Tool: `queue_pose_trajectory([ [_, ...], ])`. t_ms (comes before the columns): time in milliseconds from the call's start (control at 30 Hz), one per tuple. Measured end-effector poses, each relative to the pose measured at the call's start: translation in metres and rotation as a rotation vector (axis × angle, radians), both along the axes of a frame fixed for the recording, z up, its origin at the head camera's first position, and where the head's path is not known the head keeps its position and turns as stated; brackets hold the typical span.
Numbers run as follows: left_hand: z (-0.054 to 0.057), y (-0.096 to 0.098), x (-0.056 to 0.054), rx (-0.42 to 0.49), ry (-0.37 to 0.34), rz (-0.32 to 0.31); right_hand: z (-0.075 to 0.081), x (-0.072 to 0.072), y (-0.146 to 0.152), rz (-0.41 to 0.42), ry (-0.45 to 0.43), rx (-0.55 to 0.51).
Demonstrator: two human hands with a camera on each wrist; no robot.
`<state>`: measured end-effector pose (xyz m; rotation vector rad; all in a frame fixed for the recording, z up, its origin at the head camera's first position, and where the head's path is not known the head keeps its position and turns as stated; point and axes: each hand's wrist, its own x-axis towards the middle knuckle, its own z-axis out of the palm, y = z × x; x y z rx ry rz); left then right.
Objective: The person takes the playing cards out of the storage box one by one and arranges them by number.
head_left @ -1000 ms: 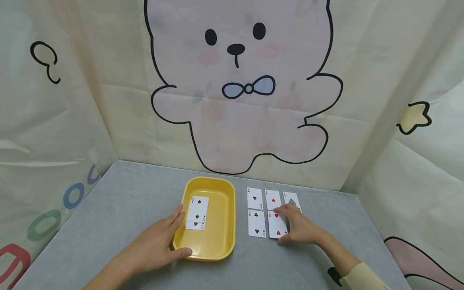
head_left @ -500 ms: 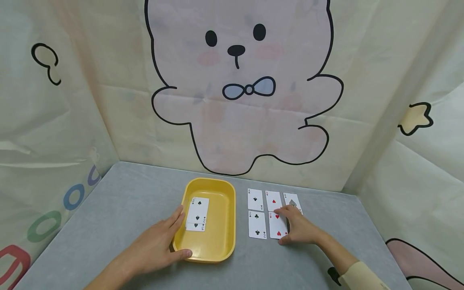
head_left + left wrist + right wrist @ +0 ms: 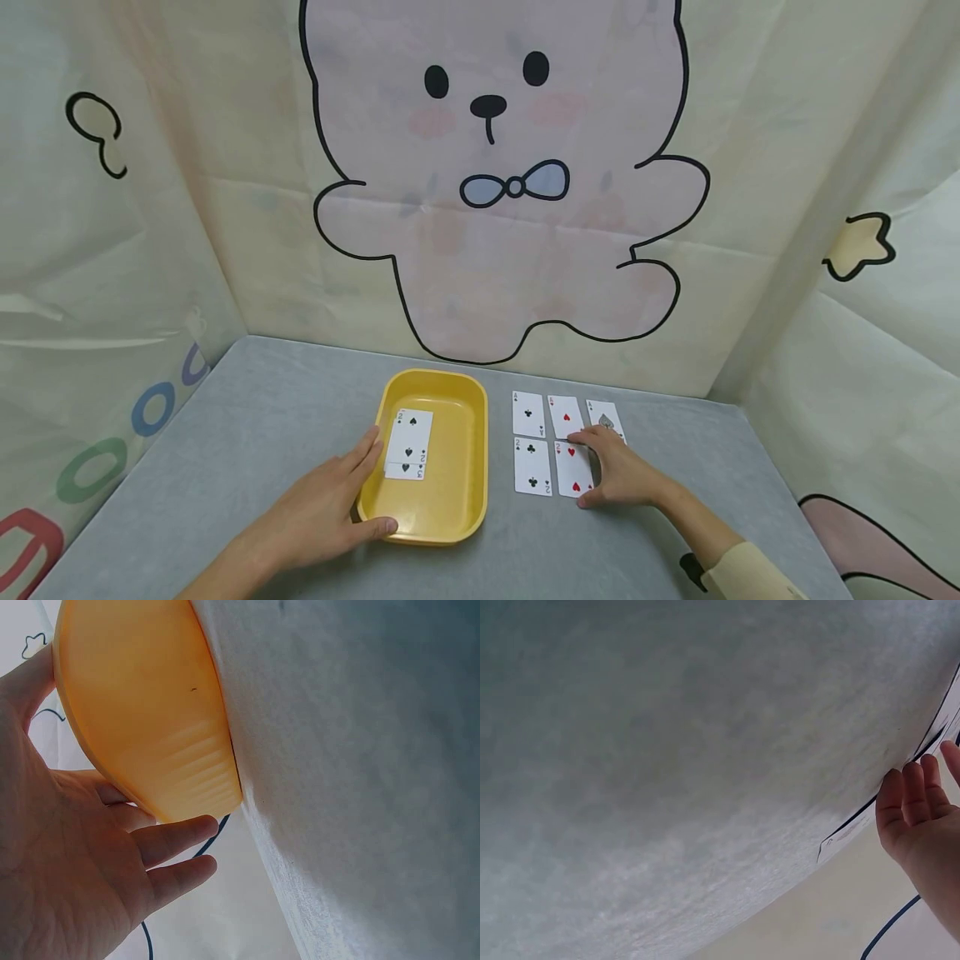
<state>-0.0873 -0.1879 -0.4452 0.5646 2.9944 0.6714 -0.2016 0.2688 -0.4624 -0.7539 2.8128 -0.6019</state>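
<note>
My left hand [image 3: 324,504] rests at the left side of the yellow tray [image 3: 470,508], thumb over the near rim, fingers mostly straight along the left rim. In the left wrist view two fingers extend outside the tray wall [image 3: 150,697]. Inside the tray lies a two of spades [image 3: 409,433], overlapping another spade card [image 3: 403,472]. With my right hand [image 3: 621,471] I hold a two of hearts [image 3: 573,468] by its far and near edges, flat on the table, between fingertips and thumb. The hand covers part of its right edge.
Left of the held card lies a two of clubs [image 3: 532,467]. Behind are an ace of clubs [image 3: 528,414], an ace of hearts [image 3: 564,414] and a partly covered ace of spades [image 3: 604,414]. The grey table [image 3: 300,392] meets a printed cloth backdrop [image 3: 510,267].
The two of hearts has shifted slightly left and toward me under my right hand, its edges evening up beside the two of clubs. My left hand and the tray stay in place.
</note>
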Motion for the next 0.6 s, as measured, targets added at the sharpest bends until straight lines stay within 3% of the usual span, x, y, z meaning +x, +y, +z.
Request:
queue_pose_trajectory([
  [267,0.0,0.0,0.0,0.003,-0.025,0.009,0.003,0.0,0.005,0.019,0.038,-0.021],
  [600,0.001,0.0,0.0,0.003,-0.035,0.013,0.032,-0.005,-0.001,-0.029,0.02,-0.069],
])
